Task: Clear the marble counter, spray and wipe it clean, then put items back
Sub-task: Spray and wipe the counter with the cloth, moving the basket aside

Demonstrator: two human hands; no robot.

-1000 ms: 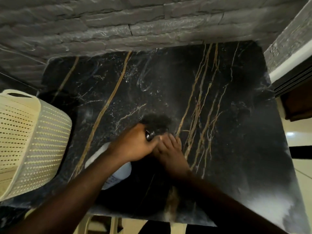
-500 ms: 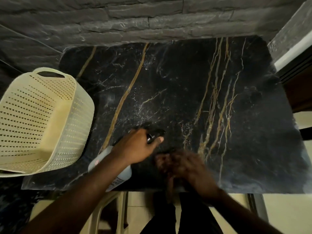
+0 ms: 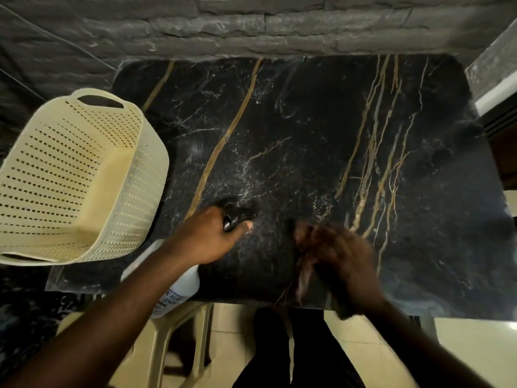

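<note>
Over the near edge of the black marble counter [image 3: 307,141], with its gold and white veins, the left hand [image 3: 212,239] grips the dark trigger head of a spray bottle [image 3: 184,287], fingers curled round it, the nozzle pointing out across the stone; the bottle's white body with printed lettering hangs down below the wrist, past the counter's front edge. Just right of it, the right hand [image 3: 338,256] is low over the marble near the front edge, too blurred by motion to tell whether its fingers are spread or holding anything; something brownish smears beneath it. At the counter's left end a cream perforated basket [image 3: 70,175] sits tilted, its open mouth towards the camera. Behind the counter rises a grey stone wall [image 3: 223,26], and below the front edge shows a beige plastic chair [image 3: 179,340] on pale floor tiles
</note>
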